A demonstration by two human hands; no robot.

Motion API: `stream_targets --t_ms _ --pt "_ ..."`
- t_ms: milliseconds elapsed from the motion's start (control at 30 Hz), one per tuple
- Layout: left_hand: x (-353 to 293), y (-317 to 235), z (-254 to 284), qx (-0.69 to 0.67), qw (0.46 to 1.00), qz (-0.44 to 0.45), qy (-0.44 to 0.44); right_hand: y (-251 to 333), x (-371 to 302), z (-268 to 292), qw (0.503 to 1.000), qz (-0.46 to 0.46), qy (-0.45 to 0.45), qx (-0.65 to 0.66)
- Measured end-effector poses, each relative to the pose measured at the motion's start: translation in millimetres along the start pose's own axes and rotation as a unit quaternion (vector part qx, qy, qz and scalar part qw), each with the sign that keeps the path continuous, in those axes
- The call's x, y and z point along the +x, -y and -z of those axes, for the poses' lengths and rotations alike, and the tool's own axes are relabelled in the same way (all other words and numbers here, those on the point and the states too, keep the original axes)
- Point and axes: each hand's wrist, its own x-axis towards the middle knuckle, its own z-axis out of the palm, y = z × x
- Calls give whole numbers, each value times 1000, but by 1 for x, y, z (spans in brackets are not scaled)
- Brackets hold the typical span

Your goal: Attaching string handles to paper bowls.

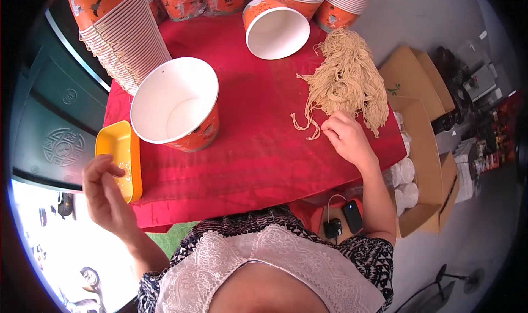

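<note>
My left hand (107,197) is raised at the near edge of a yellow tray (136,170), which has small pale bits in it. Its fingers are curled in toward the thumb, and whatever they may pinch is too small to make out. At the near side of a heap of tan cords (349,76), my right hand (349,139) has its fingertips pressed together beside some loose cord ends. Whether a strand is between them cannot be seen. A large orange paper bucket (184,106) with a white inside stands between the hands, nearer the left, with a small hole by its rim.
A tall stack of buckets (124,43) rises at the far left of the red-covered table (258,142). Another bucket (278,32) lies tipped at the back, before more stacks. Right of the table are cardboard boxes (421,148); a black device (352,215) with a cable sits below its edge.
</note>
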Motion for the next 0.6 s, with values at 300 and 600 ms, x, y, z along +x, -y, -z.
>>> stream_targets --t_ms 300,600 --pt "-29 -28 -44 -81 978 31 191 15 19 -27 998 61 -16 5" --pt "-35 -28 -72 -84 940 -23 329 13 29 -50 996 22 -22 -80"
